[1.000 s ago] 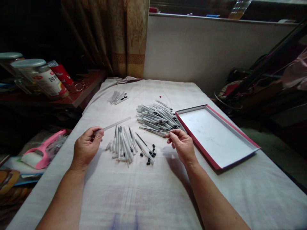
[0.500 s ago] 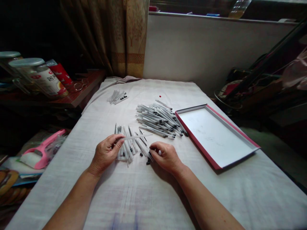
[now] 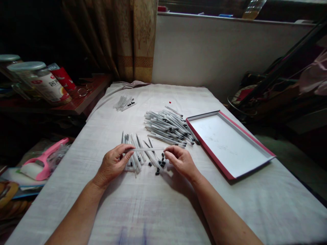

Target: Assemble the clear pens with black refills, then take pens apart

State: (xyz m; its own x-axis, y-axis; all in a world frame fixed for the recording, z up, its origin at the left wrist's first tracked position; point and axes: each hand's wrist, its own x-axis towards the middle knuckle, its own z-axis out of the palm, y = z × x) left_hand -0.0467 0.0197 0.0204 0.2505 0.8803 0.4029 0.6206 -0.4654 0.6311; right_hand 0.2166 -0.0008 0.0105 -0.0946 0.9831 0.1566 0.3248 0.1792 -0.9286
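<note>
My left hand (image 3: pixel 116 161) pinches the left end of a clear plastic pen barrel (image 3: pixel 149 149), which lies level above the cloth. At the barrel's right end is my right hand (image 3: pixel 181 161), thumb and fingertips closed together; what they hold, if anything, is too small to make out. Below lie loose pen barrels (image 3: pixel 133 160) with several dark-tipped refills (image 3: pixel 150 143) among them. Small black pen plugs (image 3: pixel 157 172) are scattered by my right fingertips. Farther off is a big pile of pens with black ends (image 3: pixel 168 126).
A shallow red-edged box lid (image 3: pixel 230 146) sits right of the pile. Back left on the cloth lies a small bunch of thin tubes (image 3: pixel 122 103). A tiny red piece (image 3: pixel 170 102) lies farther back. Jars (image 3: pixel 38 81) stand on the side table, above a pink-handled roller (image 3: pixel 47 160).
My right hand has lifted from among the black plugs to the barrel's right end. The barrel, still in my left hand, has levelled out and dropped slightly.
</note>
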